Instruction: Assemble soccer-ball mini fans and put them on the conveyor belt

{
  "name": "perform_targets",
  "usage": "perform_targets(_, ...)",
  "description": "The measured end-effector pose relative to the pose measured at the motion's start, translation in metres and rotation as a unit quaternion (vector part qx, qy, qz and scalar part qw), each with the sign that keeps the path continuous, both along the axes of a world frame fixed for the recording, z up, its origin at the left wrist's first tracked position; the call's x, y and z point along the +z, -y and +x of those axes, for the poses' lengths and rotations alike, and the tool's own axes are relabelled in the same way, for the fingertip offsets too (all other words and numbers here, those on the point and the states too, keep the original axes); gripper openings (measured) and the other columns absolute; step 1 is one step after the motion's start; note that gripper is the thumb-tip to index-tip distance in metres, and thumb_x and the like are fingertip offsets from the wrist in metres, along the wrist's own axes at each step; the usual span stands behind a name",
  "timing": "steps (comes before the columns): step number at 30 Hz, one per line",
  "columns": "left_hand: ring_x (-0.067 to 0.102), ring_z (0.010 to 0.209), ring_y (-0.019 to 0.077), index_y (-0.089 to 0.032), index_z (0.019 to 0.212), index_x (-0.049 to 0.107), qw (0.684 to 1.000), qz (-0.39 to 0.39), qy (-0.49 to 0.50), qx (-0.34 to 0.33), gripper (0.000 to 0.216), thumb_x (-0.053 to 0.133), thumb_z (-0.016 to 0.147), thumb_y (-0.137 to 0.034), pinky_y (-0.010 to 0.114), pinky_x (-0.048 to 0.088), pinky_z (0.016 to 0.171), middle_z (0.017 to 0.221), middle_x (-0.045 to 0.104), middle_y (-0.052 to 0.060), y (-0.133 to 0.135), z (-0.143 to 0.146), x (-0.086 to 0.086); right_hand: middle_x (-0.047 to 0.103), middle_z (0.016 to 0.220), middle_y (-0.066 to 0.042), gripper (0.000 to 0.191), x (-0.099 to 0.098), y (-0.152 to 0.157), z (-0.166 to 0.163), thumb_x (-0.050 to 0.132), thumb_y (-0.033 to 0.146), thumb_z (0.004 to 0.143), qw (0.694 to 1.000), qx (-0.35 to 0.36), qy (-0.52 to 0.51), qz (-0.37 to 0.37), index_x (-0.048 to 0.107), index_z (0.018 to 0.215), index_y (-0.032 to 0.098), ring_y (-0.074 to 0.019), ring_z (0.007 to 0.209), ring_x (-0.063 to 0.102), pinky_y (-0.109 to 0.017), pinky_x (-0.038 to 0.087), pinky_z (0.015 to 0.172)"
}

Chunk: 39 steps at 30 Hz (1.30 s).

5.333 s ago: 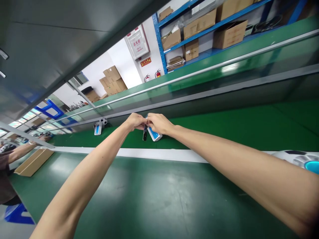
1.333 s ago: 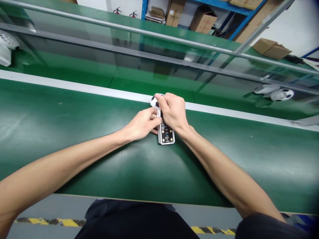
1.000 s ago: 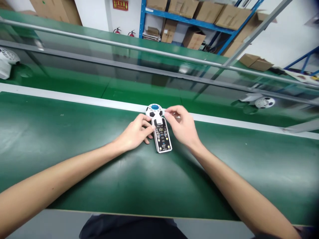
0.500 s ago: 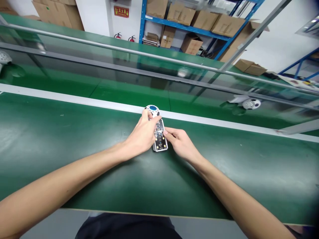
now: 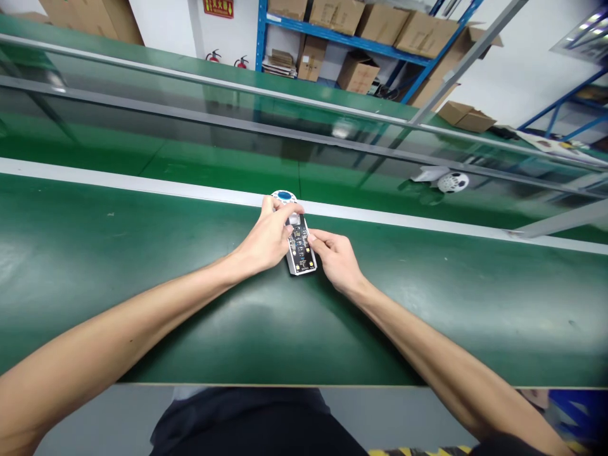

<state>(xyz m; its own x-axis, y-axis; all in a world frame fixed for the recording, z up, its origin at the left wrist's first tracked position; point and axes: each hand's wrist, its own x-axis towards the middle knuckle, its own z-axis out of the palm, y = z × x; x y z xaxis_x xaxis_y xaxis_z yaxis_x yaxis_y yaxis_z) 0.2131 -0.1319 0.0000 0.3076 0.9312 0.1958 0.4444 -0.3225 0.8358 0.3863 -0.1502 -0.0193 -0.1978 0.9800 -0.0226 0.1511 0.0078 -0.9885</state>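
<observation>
A white device [image 5: 291,265] with a round black-and-white head, a blue disc on it and an exposed black circuit board [image 5: 303,252] lies in front of me, its head pointing away, by the pale rail. My left hand [image 5: 272,235] is closed over its upper left side, fingers around the neck below the head and thumb at the board's left edge. With thumb and forefinger, my right hand [image 5: 338,258] pinches at the board's right edge. The fingertips cover part of the device, so whether a small part is between them is hidden.
Both forearms rest over a green worktop [image 5: 266,342]. Beyond a pale rail [image 5: 118,182] runs a lower green belt [image 5: 199,159], carrying a similar white device with a spotted round head [image 5: 453,182]. Metal frame bars [image 5: 470,60] and a shelf of cardboard boxes [image 5: 335,16] stand farther back.
The view has shifted slightly. The spotted device on the belt has moved left, and another at the far left has left the view. My left fingers have shifted slightly; both hands stay at the device.
</observation>
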Motion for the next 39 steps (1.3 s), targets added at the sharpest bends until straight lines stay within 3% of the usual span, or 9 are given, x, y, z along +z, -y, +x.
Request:
perform_targets(6,0.048,0.114,0.0167,-0.023,0.118,0.054,1.0,0.009,0.021,-0.001,0.042,0.038,0.087,-0.001,0.034,0.046,0.101,0.118,0.04,0.007,-0.002,0.0,-0.005,0.073,0.108,-0.006,0.038,0.006,-0.002,0.007,0.062,0.044,0.088,0.993,0.073,-0.069,-0.062,0.072,0.114,0.019,-0.0189,0.094,0.064,-0.036,0.046,0.096)
perform_targets(13,0.049,0.109,0.0231,-0.02,0.117,0.051,0.985,0.107,-0.139,0.002,0.032,0.038,0.091,-0.007,0.042,0.047,0.097,0.116,0.049,0.009,0.008,-0.005,0.004,0.071,0.093,-0.004,0.051,0.023,0.006,0.009,0.07,0.033,0.082,0.982,0.167,0.053,-0.066,0.06,0.13,0.016,-0.0159,0.079,0.061,-0.033,0.05,0.079)
perform_targets(17,0.058,0.096,0.0245,-0.013,0.117,0.047,0.962,0.115,-0.248,0.009,0.023,0.04,0.097,-0.022,0.04,0.055,0.08,0.121,0.047,0.015,0.023,0.0,0.016,0.072,0.089,-0.005,0.047,0.021,0.011,0.008,0.067,0.031,0.084,0.986,0.142,0.042,-0.081,0.062,0.128,0.014,-0.0161,0.076,0.063,-0.033,0.052,0.075)
perform_targets(21,0.061,0.091,0.0271,-0.011,0.108,0.051,0.928,0.129,-0.348,0.016,0.021,0.04,0.098,-0.025,0.038,0.056,0.067,0.123,0.047,0.019,0.036,0.007,0.02,0.074,0.101,-0.007,0.049,0.017,0.013,0.012,0.072,0.028,0.079,0.987,0.125,0.015,-0.097,0.064,0.126,0.017,-0.0192,0.088,0.068,-0.039,0.052,0.092)
perform_targets(23,0.061,0.092,0.0278,-0.011,0.105,0.052,0.923,0.143,-0.356,0.019,0.02,0.038,0.098,-0.023,0.039,0.056,0.07,0.118,0.049,0.018,0.038,0.01,0.018,0.074,0.107,-0.007,0.047,0.018,0.014,0.013,0.073,0.027,0.079,0.986,0.132,-0.002,-0.102,0.066,0.124,0.019,-0.0211,0.095,0.068,-0.041,0.05,0.097)
perform_targets(26,0.059,0.094,0.0284,-0.012,0.101,0.052,0.931,0.156,-0.328,0.023,0.017,0.04,0.098,-0.023,0.041,0.055,0.075,0.111,0.05,0.017,0.036,0.009,0.012,0.074,0.111,-0.007,0.042,0.02,0.015,0.013,0.07,0.028,0.082,0.987,0.137,-0.004,-0.085,0.068,0.122,0.019,-0.0228,0.101,0.068,-0.042,0.05,0.098)
perform_targets(31,0.055,0.084,0.0185,-0.019,0.097,0.048,0.979,0.12,-0.162,0.019,0.009,0.052,0.093,-0.025,0.036,0.054,0.074,0.108,0.044,0.009,0.023,0.002,0.006,0.07,0.122,-0.006,0.041,0.015,0.021,0.009,0.066,0.034,0.087,0.99,0.129,-0.027,-0.048,0.067,0.126,0.021,-0.0253,0.115,0.063,-0.043,0.046,0.104)
perform_targets(39,0.052,0.097,0.0214,-0.018,0.093,0.049,0.994,0.098,-0.036,0.03,0.004,0.051,0.09,-0.018,0.041,0.05,0.092,0.103,0.043,0.008,0.015,0.002,0.002,0.065,0.131,-0.004,0.041,-0.001,0.03,-0.002,0.062,0.042,0.09,0.999,0.021,-0.037,0.033,0.067,0.126,0.022,-0.0255,0.126,0.056,-0.041,0.038,0.113)
